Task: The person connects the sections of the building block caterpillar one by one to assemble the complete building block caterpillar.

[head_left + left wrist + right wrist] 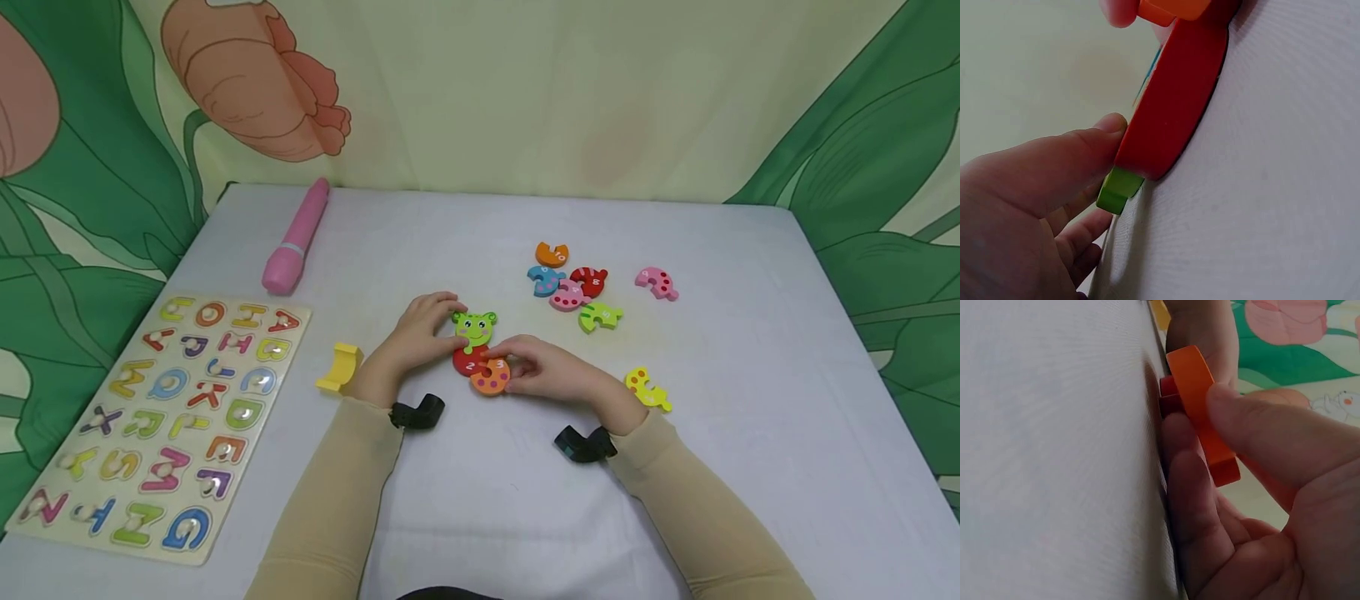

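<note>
A green frog-face puzzle piece lies at the middle of the white table, joined below to a red piece marked 2. My left hand holds the frog face from its left side, fingers at the ear and thumb by the seam with the red piece. In the left wrist view that thumb rests at the edge of the red piece. An orange spotted piece marked 3 overlaps the red one's lower right. My right hand pinches it between thumb and fingers, tilted in the right wrist view.
Several number pieces, among them a green one, cluster behind my right hand. A pink spotted piece and a yellow one lie farther right. Leftward are a yellow curved block, a pink microphone and an alphabet board.
</note>
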The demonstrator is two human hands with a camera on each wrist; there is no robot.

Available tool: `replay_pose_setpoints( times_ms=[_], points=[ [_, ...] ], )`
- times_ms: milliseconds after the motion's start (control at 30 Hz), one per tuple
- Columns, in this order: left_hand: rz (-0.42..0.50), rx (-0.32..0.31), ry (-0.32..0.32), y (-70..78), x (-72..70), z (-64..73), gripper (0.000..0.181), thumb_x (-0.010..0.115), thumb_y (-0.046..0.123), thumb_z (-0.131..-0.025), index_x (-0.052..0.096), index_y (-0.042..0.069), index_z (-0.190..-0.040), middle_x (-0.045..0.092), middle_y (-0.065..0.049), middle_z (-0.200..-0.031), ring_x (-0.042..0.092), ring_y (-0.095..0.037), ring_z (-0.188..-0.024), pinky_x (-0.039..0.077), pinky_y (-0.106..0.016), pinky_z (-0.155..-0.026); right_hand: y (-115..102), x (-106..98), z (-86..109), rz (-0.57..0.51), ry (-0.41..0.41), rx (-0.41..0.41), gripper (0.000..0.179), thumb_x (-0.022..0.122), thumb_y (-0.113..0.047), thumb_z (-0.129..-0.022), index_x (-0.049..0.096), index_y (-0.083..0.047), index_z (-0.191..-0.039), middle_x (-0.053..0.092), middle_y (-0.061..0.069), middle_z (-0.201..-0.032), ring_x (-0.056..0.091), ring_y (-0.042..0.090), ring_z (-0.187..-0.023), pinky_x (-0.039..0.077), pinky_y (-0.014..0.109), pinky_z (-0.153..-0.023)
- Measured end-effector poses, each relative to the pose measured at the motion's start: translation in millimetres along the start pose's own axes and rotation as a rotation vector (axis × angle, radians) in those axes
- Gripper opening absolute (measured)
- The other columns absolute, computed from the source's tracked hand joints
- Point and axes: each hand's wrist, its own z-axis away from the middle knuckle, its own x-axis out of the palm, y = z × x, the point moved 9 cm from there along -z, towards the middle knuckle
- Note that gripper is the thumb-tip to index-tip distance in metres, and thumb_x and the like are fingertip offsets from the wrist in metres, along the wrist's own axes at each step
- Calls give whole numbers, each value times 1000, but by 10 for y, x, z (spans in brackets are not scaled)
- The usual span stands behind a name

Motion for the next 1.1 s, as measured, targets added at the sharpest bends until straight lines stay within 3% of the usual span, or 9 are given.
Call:
replay_pose_setpoints(
  times_ms=[200,600,767,1100],
  points=[
    [-5,3,-2,2,-6,-11,53,61,40,-82,48,20,-128,30,-1,-145,18,-24,-136,18,-49,-110,13,-31,-19,53,34,15,46,67,-18,-82,54,-21,-126,49,4,-121,54,13,-80,50,25,-72],
    [-1,6,0,23,-13,-8,52,61,41,-81,49,21,-128,31,-1,-144,19,-23,-135,17,-48,-111,22,-44,-11,135,71,25,40,64,-21,-84,58,-20,-123,51,3,-120,52,13,-87,48,24,-76],
    [-7,7,2,8,-10,-5,52,61,41,-82,49,21,-128,31,-1,-144,20,-23,-135,19,-49,-110,33,-44,-24,138,85,13,41,65,-21,-83,58,-18,-123,44,5,-128,51,13,-81,48,21,-71],
    [-17,17,2,28,-17,3,52,61,40,-82,48,21,-128,31,-1,-144,20,-23,-135,19,-48,-110,36,-32,-25,116,75,-2,35,66,-21,-82,61,-19,-117,44,4,-128,51,14,-77,46,20,-67]
  ],
)
